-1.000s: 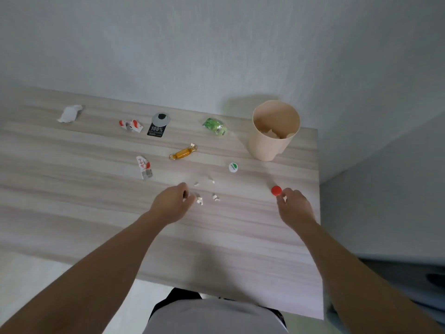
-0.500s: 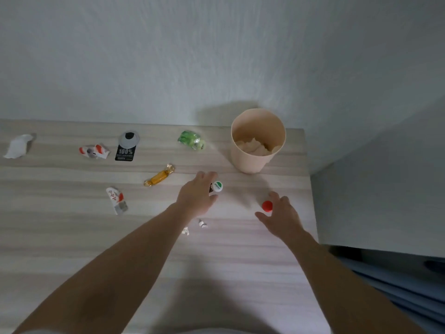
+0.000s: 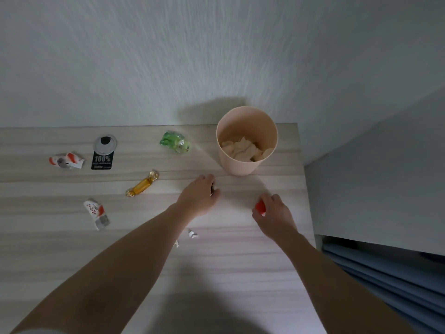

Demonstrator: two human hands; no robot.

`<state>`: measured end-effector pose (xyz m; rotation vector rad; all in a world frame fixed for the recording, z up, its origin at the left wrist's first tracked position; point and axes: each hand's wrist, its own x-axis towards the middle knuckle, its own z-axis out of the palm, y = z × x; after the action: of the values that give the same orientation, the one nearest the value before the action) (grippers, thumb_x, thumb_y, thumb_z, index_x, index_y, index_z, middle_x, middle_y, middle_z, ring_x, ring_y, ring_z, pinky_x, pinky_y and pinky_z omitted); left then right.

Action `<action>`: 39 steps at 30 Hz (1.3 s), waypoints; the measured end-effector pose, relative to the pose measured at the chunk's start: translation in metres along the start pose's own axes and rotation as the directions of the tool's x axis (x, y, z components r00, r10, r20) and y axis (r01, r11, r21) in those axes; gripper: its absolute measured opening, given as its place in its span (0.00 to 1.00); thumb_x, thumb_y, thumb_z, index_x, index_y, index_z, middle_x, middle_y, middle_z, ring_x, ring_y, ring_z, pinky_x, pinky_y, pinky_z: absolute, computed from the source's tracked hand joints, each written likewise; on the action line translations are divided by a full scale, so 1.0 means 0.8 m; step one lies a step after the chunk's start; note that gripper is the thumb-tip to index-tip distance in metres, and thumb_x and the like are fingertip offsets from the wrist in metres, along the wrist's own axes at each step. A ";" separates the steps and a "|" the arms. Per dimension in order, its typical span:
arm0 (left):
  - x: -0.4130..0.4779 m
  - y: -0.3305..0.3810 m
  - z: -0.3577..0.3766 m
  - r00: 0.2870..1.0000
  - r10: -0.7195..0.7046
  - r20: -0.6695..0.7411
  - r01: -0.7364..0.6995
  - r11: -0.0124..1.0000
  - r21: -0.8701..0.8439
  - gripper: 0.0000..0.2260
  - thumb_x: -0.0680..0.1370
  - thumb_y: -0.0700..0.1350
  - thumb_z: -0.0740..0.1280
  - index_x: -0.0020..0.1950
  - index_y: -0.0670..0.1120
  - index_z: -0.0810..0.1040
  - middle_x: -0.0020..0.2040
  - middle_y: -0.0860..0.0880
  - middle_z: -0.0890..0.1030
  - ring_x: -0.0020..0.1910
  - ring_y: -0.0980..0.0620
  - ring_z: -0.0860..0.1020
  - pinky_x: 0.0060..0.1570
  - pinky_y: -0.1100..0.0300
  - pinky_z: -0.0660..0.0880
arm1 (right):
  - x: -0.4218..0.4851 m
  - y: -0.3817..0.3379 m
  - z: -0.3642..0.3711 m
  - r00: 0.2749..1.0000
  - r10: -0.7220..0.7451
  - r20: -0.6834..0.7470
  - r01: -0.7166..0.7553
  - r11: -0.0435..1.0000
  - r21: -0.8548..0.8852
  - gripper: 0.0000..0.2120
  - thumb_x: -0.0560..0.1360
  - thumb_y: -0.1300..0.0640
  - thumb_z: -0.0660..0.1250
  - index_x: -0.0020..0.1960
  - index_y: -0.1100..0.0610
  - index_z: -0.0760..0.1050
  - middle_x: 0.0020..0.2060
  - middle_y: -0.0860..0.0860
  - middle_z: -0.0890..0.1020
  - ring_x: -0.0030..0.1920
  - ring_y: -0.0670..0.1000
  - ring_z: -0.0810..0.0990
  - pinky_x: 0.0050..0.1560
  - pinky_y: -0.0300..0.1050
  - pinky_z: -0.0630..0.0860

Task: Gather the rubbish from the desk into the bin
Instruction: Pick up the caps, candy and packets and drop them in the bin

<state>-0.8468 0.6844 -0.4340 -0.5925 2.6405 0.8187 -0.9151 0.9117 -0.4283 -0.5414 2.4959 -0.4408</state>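
Our right hand [image 3: 272, 213] grips a red cap [image 3: 260, 208]; our left hand [image 3: 198, 196] curls closed near the bin [image 3: 246, 162], contents hidden.

Dim, cool, even light; soft image, wide-angle warp.

The bin [image 3: 246, 162] throws a soft shadow up the wall [image 3: 216, 56] behind it and a fainter one forward on the desk [image 3: 72, 249]. A broad dark shadow covers the desk's near edge. No glare. Wall texture streaks as motion blur. Desk edges bend toward the corners. Small scraps [image 3: 192, 234] are unsharp.
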 end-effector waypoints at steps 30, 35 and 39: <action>-0.123 0.016 -0.002 0.997 -0.020 -0.080 0.019 1.000 -0.012 0.10 0.73 0.53 0.65 0.38 0.48 0.70 0.30 0.51 0.73 0.34 0.45 0.74 0.33 0.57 0.67 | -0.166 0.086 0.012 0.978 0.208 0.018 -0.208 0.978 -0.010 0.36 0.71 0.30 0.62 0.69 0.52 0.63 0.62 0.53 0.70 0.56 0.55 0.77 0.53 0.50 0.76; -0.144 0.017 0.003 0.997 -0.038 -0.064 0.037 0.999 -0.016 0.10 0.73 0.53 0.64 0.39 0.47 0.70 0.29 0.51 0.72 0.31 0.48 0.71 0.29 0.58 0.63 | -0.181 0.076 0.033 0.982 0.182 0.046 -0.181 0.983 -0.032 0.25 0.74 0.39 0.65 0.63 0.54 0.65 0.55 0.54 0.70 0.50 0.56 0.76 0.51 0.51 0.77; -0.162 0.007 0.000 0.996 -0.068 -0.053 0.068 0.998 0.008 0.11 0.74 0.54 0.64 0.40 0.48 0.70 0.31 0.50 0.74 0.32 0.48 0.72 0.31 0.58 0.64 | -0.177 0.067 0.034 0.990 0.131 0.059 -0.129 0.991 -0.029 0.14 0.79 0.50 0.62 0.61 0.54 0.66 0.53 0.55 0.72 0.45 0.56 0.78 0.46 0.48 0.78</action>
<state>-0.7375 0.7265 -0.3788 -0.7064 2.6536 0.7801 -0.8055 1.0184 -0.4100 -0.3925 2.4633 -0.3379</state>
